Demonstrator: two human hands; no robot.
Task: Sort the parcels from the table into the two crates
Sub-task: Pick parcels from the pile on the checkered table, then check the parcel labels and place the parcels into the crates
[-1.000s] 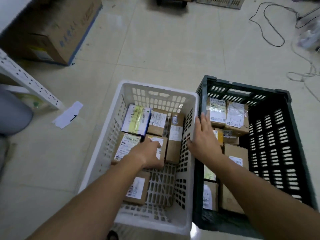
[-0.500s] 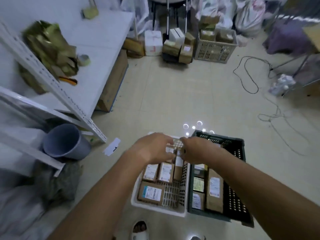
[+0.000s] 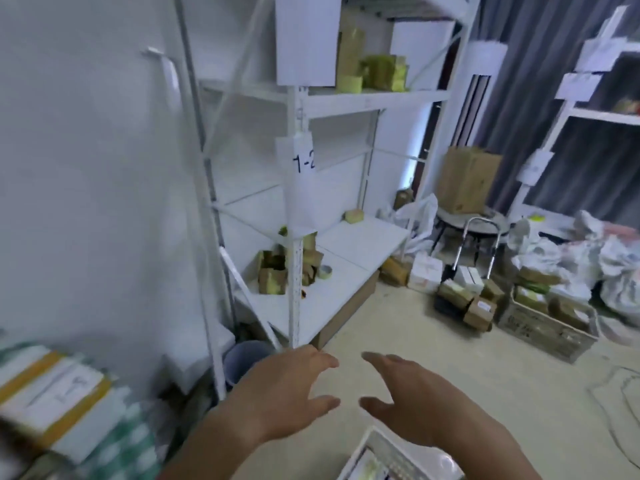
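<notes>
Both hands lifted off the crates — left hand (image 3: 277, 393), right hand (image 3: 419, 400), fingers spread, empty, white crate (image 3: 388, 455) below.

The one camera sits on my head, facing forward and slightly down across the room toward the white shelving unit (image 3: 298, 216) and floor. My left hand (image 3: 287, 393) and right hand (image 3: 415, 400) float close below it; the white crate (image 3: 377, 452) barely enters at the bottom edge.
</notes>
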